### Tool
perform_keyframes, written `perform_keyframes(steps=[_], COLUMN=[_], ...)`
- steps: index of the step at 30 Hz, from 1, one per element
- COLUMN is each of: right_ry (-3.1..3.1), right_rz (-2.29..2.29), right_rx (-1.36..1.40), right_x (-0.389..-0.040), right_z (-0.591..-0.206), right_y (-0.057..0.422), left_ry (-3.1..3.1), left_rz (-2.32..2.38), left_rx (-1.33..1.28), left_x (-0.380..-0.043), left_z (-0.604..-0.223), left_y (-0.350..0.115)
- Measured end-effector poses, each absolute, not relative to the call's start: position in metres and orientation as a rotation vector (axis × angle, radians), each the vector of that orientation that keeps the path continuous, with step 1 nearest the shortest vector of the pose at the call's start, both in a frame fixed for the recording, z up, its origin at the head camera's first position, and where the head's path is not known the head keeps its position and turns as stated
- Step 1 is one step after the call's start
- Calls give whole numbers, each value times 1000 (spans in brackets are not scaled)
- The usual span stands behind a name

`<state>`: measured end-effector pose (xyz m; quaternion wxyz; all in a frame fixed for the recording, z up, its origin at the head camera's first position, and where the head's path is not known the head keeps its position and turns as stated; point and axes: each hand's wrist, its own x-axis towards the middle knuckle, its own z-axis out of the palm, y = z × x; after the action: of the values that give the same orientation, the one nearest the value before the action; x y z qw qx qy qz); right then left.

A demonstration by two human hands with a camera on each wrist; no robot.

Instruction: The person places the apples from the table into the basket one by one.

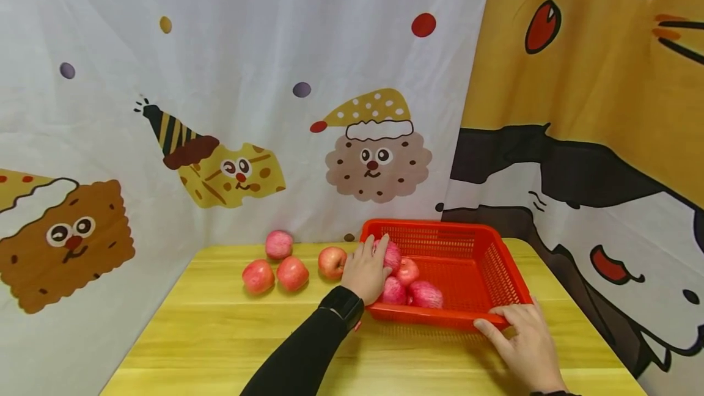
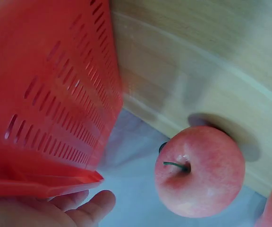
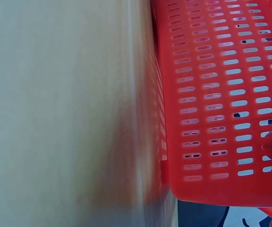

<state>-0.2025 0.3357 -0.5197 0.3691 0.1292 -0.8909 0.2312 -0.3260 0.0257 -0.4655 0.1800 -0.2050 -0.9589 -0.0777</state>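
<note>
On the wooden table (image 1: 220, 335), one red basket (image 1: 420, 318) stands with four apples (image 1: 425, 294) visible inside, gathered toward its left end; four loose apples (image 1: 292, 274) lie left of it, three clustered and one nearer the basket's wall. One left hand (image 1: 365, 271) reaches over the left rim, its fingers spread and fairly straight beside the uppermost apple inside; contact with that apple is hard to tell. One right hand (image 1: 525, 338) grips the near right corner, thumb bent over the rim.
</note>
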Motion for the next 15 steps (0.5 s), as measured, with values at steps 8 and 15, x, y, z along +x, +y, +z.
perform_keyframes(steps=[8, 15], right_ry=[-2294, -2291], right_rz=[575, 582], right_rx=[324, 311], right_x=[-203, -201], right_z=[-518, -518], right_y=[335, 336], left_ry=[-2743, -2736], left_rz=[-60, -77], left_rx=[-606, -619], left_x=[-320, -320], left_z=[-462, -463], left_y=[26, 27])
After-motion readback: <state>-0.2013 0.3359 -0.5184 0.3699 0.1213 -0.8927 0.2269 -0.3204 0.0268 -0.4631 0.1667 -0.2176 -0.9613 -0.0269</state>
